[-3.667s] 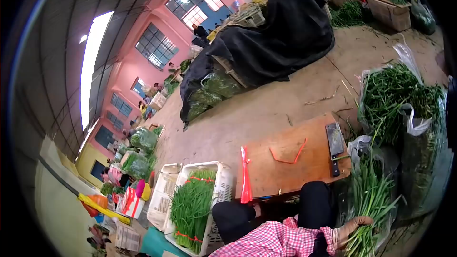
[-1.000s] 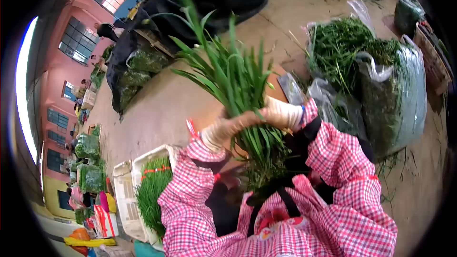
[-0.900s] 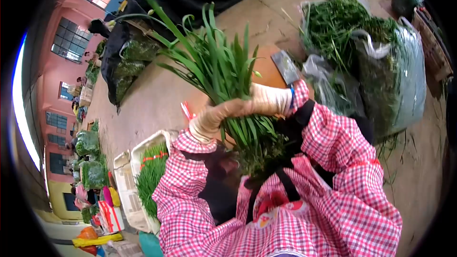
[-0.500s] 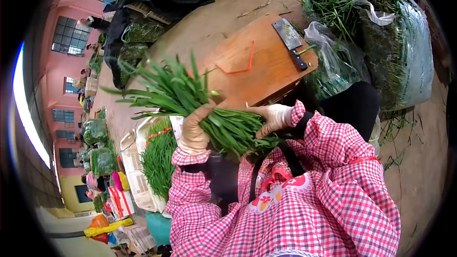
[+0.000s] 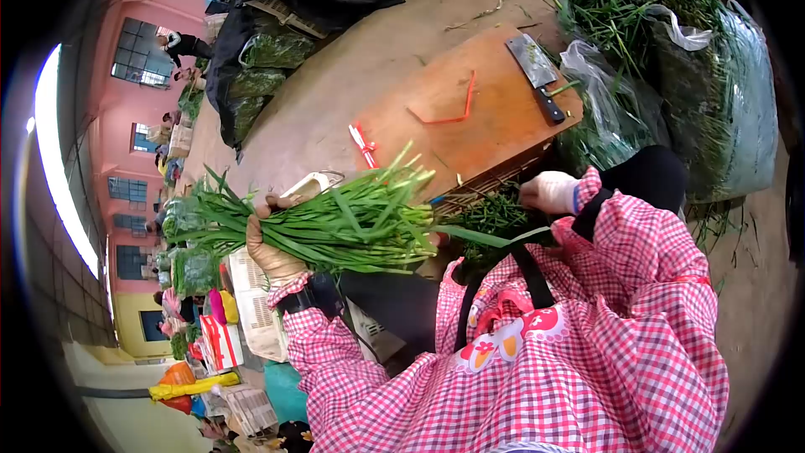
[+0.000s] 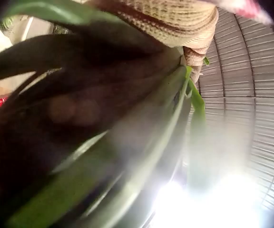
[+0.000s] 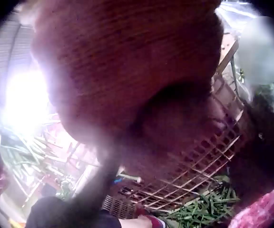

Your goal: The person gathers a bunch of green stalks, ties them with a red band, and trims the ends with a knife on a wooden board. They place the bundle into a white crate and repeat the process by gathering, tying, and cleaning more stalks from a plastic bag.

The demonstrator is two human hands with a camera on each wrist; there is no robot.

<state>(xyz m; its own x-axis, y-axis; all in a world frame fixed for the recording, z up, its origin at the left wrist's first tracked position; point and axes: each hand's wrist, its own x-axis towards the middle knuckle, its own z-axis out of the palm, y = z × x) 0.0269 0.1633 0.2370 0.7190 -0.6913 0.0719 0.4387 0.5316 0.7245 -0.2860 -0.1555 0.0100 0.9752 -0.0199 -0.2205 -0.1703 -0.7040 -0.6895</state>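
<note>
In the head view my left hand [image 5: 270, 252], in a pale glove, grips a bunch of green stalks [image 5: 352, 222] lying sideways, leaves to the left and cut-looking ends to the right. My right hand [image 5: 549, 193] is at the right, below the board, its fingers curled; a long green leaf [image 5: 482, 237] runs from the bunch toward it. In the left wrist view dark, blurred leaves [image 6: 94, 104] spread from the gloved hand [image 6: 175, 23]. The right wrist view shows the gloved right hand [image 7: 127, 66] close up, with a thin dark strip at its fingers.
A wooden board [image 5: 444, 130] bears a cleaver [image 5: 534, 75] and a bent red strip [image 5: 470, 96]; red ties [image 5: 363, 147] lie at its left corner. Loose greens [image 5: 495, 218] are below it. Bags of greens [image 5: 696, 92] stand right, a white crate [image 5: 251, 302] left.
The hands, earlier close together on the bunch, are apart. The bunch has moved left and turned sideways in my left hand, and my right hand has moved off to the right.
</note>
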